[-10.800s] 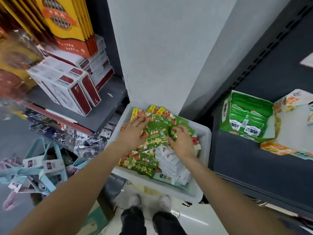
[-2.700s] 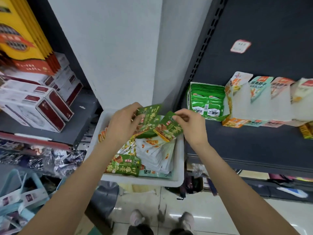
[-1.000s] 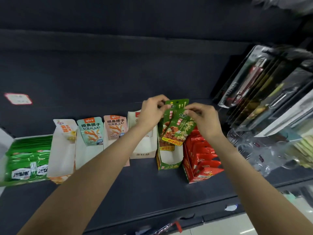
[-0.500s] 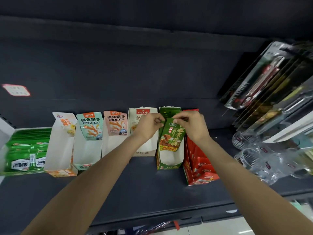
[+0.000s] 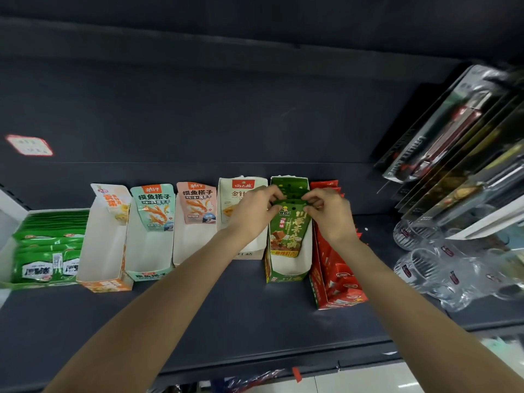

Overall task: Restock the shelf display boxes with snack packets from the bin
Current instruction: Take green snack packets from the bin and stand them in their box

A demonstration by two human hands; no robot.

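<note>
Now that the green packets (image 5: 286,222) have dropped into the green display box (image 5: 286,272), both hands, left hand (image 5: 252,212) and right hand (image 5: 330,214), still pinch their tops; restocking advances.

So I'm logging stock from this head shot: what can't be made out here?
- Count of green packets in the green display box: the left hand and right hand cover their tops.
- Beige box contents: hidden by the left hand and forearm.
- Red price tag: print blurred, too small.
- Hanging items at right: motion-blurred, cut by the frame edge.
</note>
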